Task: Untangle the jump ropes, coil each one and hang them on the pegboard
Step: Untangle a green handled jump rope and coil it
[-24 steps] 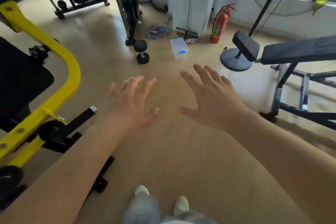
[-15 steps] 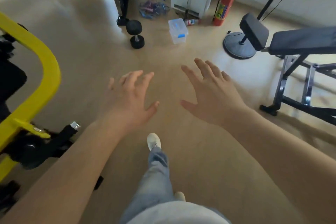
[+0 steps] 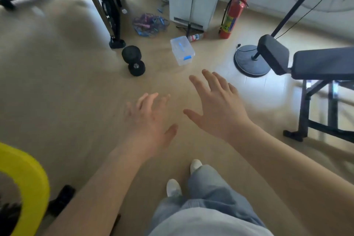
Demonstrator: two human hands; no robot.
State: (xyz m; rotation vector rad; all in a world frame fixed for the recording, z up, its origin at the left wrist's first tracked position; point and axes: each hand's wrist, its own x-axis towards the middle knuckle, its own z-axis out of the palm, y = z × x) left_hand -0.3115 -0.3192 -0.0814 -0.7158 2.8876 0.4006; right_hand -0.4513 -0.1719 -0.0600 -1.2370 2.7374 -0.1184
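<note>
A tangled pile of blue, purple and pink jump ropes [image 3: 150,24] lies on the floor far ahead, beside the foot of a black machine frame. My left hand [image 3: 151,120] and my right hand [image 3: 218,109] are stretched out in front of me, palms down, fingers spread, holding nothing. Both hands are well short of the ropes. No pegboard is in view.
A black dumbbell [image 3: 134,60] and a clear plastic box with blue clips [image 3: 182,50] lie between me and the ropes. A red fire extinguisher [image 3: 231,15], a fan base [image 3: 251,61] and a black weight bench [image 3: 321,65] stand to the right. A yellow machine frame [image 3: 28,182] is near left.
I have stepped forward: the ropes, dumbbell and box are closer, and the yellow frame has slid back to my lower left. Both hands stay open and spread.
</note>
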